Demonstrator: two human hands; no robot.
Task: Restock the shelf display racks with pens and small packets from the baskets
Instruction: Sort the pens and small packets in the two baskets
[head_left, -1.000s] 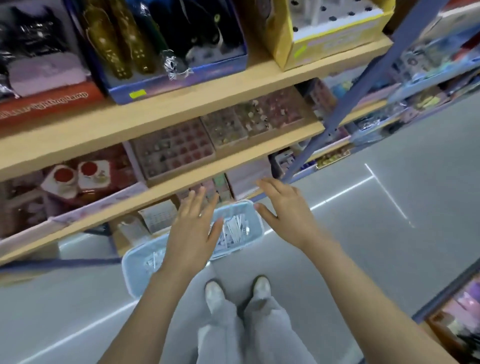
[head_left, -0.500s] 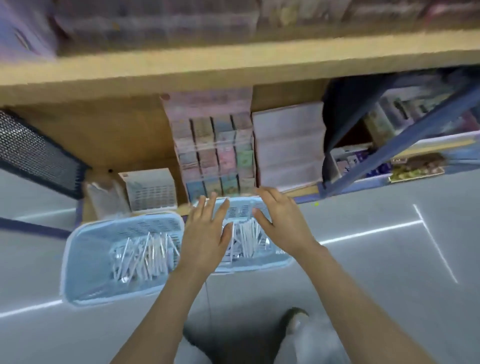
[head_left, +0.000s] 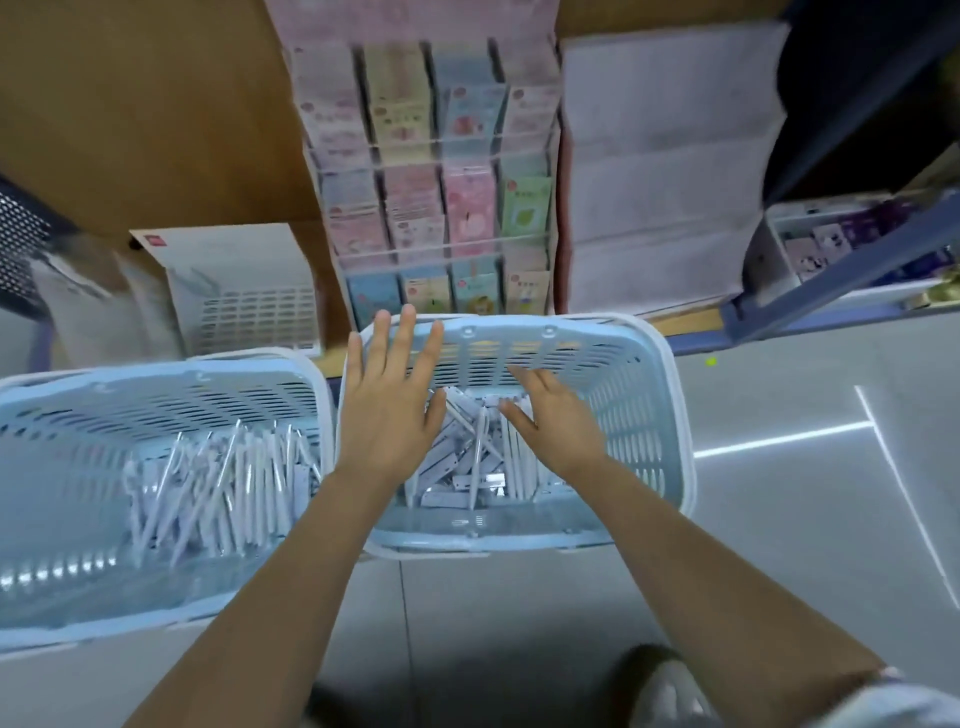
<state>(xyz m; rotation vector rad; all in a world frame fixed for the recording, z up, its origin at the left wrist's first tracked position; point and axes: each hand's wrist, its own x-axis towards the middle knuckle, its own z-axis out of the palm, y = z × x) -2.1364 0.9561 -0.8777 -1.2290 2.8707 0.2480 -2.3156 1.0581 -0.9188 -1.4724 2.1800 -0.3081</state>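
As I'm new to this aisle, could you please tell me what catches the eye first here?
Two pale blue baskets stand on the floor: the left basket heaped with white pens, the right basket with the left hand and right hand, both open, over it. Just behind it stands a clear rack of pastel packets.

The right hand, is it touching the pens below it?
Cannot tell. The head view looks down: the right hand overlaps the pens in the right basket, contact or gap hidden.
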